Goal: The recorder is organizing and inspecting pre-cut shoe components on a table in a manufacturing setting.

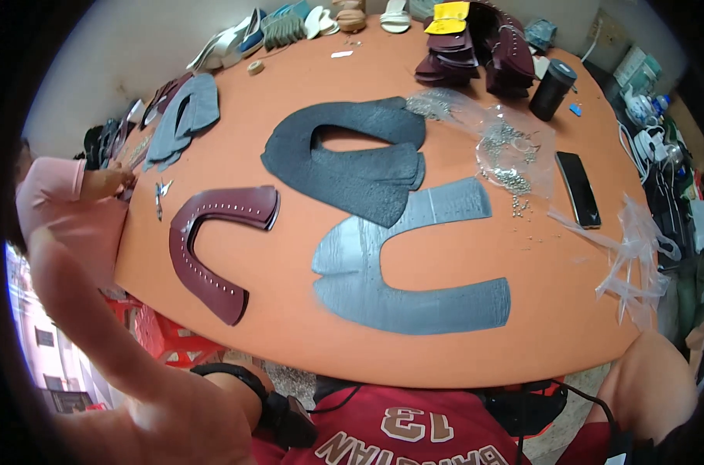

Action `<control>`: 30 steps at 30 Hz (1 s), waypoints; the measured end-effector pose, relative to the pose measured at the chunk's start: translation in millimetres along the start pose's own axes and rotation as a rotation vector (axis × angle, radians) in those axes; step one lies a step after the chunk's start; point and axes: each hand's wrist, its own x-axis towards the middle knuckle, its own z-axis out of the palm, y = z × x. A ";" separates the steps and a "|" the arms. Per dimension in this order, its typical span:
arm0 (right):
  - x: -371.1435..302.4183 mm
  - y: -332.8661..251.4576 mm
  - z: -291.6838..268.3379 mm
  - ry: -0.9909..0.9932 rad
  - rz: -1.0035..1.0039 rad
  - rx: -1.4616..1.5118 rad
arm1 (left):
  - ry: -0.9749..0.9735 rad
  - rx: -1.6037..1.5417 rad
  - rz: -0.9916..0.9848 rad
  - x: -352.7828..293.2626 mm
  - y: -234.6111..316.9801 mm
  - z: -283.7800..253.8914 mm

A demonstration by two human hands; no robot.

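Neither of my hands shows. My left arm (174,411), with a black strap (232,373) around it, lies below the near edge of the orange table (290,310). My right arm (654,380) comes in at the lower right, also off the table. Closest to me lies a shiny grey U-shaped leather piece (414,287). A maroon U-shaped piece (212,248) with punched holes lies to its left. Behind them sits a stack of dark grey cut pieces (352,163).
A clear bag of small metal eyelets (507,147), a black phone (578,188), crumpled clear plastic (631,256) and a black cylinder (552,89) lie at the right. Maroon stacks (476,54) sit at the back, blue-grey pieces (183,116) far left. A co-worker's hand (108,182) rests near small snips (160,194).
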 end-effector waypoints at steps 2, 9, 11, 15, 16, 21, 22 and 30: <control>3.8 6.8 1.9 -0.032 0.033 -0.010 | 0.019 0.017 -0.029 -7.4 3.5 -5.8; 18.8 26.7 3.3 -0.154 0.146 -0.125 | 0.099 0.024 -0.090 -35.0 9.0 -13.1; 20.0 30.3 7.6 -0.176 0.179 -0.160 | 0.112 0.028 -0.102 -46.9 13.7 -16.9; 16.5 38.1 13.3 -0.201 0.242 -0.220 | 0.118 0.050 -0.120 -71.0 27.3 -27.2; 15.3 38.2 21.1 -0.199 0.244 -0.235 | 0.123 0.068 -0.115 -66.9 28.7 -29.7; -0.7 67.2 35.7 -0.182 0.307 -0.294 | -0.051 0.114 -0.089 33.9 -9.5 -12.0; -9.7 77.0 44.9 -0.195 0.308 -0.275 | -0.204 0.127 -0.096 31.5 -20.9 -7.8; -75.1 132.5 55.2 -0.589 0.394 -0.346 | -0.480 0.205 0.028 6.4 -62.9 70.7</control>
